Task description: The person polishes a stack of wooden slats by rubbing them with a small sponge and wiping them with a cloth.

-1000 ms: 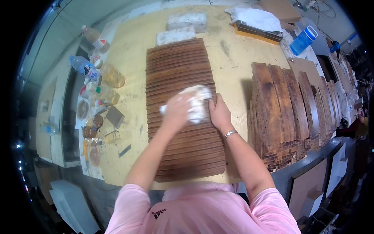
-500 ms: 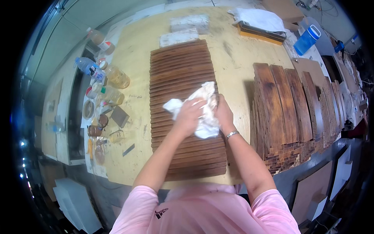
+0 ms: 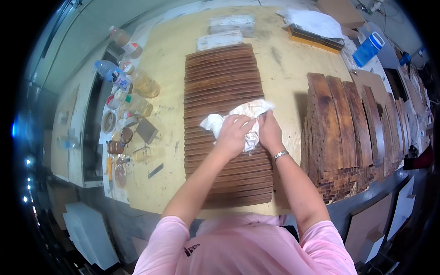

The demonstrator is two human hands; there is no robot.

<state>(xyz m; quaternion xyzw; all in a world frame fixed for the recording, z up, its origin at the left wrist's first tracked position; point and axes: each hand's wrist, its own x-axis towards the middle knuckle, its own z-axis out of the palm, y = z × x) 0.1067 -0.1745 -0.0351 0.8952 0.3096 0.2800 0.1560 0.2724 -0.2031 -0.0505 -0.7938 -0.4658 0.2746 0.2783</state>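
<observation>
A pale worktable (image 3: 288, 59) carries a row of dark brown strips (image 3: 223, 87) laid side by side before the person, with stacked boards (image 3: 337, 123) at its three o'clock and bottles (image 3: 145, 83) at ten. The left hand (image 3: 235, 135) bears down on a crumpled white cloth (image 3: 251, 109) near the row's middle, fingers closed over it; the right hand (image 3: 270, 131) sits at the cloth's four o'clock, by the row's edge — whether it grips cloth or wood, one cannot tell. Wiping seems the step in hand; the next move likely calls for even pressure along the grooves, strips kept from sliding. The strips beneath the cloth are hidden, as are most right fingertips.
</observation>
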